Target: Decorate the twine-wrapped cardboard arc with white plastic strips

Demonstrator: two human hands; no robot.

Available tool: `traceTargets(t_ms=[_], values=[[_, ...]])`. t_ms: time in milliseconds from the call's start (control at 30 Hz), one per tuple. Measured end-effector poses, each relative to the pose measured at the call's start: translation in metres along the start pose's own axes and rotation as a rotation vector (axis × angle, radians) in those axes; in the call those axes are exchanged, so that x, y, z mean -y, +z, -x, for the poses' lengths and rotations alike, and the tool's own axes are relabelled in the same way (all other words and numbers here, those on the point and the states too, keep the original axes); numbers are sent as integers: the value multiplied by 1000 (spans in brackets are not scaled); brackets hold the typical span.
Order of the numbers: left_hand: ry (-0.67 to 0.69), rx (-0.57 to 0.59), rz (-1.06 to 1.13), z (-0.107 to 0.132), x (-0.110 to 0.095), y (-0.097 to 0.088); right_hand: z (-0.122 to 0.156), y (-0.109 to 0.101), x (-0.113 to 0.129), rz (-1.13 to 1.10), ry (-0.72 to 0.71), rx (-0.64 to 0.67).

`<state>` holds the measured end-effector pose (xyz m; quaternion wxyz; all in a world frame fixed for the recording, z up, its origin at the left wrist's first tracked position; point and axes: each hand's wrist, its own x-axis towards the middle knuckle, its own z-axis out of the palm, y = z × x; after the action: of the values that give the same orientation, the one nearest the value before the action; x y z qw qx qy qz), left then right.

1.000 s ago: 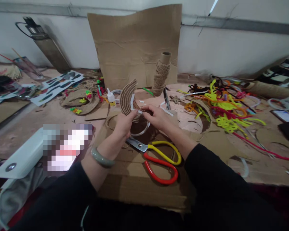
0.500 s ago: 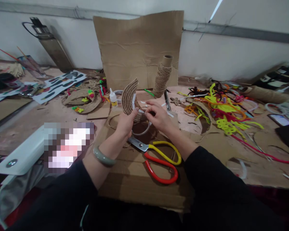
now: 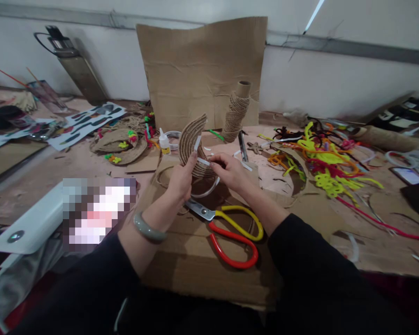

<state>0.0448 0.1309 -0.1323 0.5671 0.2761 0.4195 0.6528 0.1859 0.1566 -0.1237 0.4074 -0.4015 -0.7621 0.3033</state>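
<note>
My left hand [image 3: 180, 180] is closed on a crescent-shaped piece [image 3: 188, 139] covered in rows of brown twine, its tip pointing up. Between both hands runs a short white strip [image 3: 204, 161], which looks like tape, along the inner side of the crescent. The fingertips of my right hand [image 3: 232, 173] pinch the strip's right end. Just below the hands lies a pale ring [image 3: 212, 190], partly covered by them. Nearer to me, scissors [image 3: 203, 211] with one yellow and one red handle rest on a cardboard sheet [image 3: 181, 260].
Behind my hands stand a glue bottle [image 3: 164, 143], a twine-wound tube [image 3: 236, 114] and an upright cardboard panel [image 3: 202, 70]. Colourful pipe cleaners [image 3: 330, 179] are heaped at right. A twine-covered piece with small flowers [image 3: 117, 146] lies left, beyond a blurred-out phone-like object [image 3: 101, 214].
The crescent has tilted slightly to the right. My right fingers have drawn back a little and lower, and more of the white strip shows between the hands.
</note>
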Motion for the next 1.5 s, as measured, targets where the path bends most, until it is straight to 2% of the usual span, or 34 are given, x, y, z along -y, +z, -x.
traceTargets(t_ms=[167, 433, 600, 767, 867, 967, 1067, 1167, 1267, 1367, 1500], values=[[-9, 127, 18, 5, -3, 3, -1, 1, -3, -36, 11, -82], [54, 66, 21, 5, -3, 3, 2, -2, 2, 213, -111, -117], [66, -21, 5, 4, -6, 2, 0, 0, -1, 38, 21, 16], [35, 46, -1, 11, -4, 4, 1, 5, 2, -109, 63, 42], [43, 29, -26, 11, -4, 4, 3, 8, 2, -113, 59, 28], [112, -28, -19, 7, -6, 3, 5, 11, -1, -72, 128, -9], [181, -51, -35, 4, -7, 2, 5, 12, -3, -47, 218, 98], [260, -81, -96, 2, -6, 0, 4, 10, -2, 13, 274, 180], [307, -146, -174, 2, -6, -2, 3, 1, 3, 130, 305, 110], [325, -170, -244, 2, -6, -3, 3, -12, 12, 366, 196, 68], [313, -102, -244, 2, -4, -3, 4, -25, 21, 574, 52, 35]])
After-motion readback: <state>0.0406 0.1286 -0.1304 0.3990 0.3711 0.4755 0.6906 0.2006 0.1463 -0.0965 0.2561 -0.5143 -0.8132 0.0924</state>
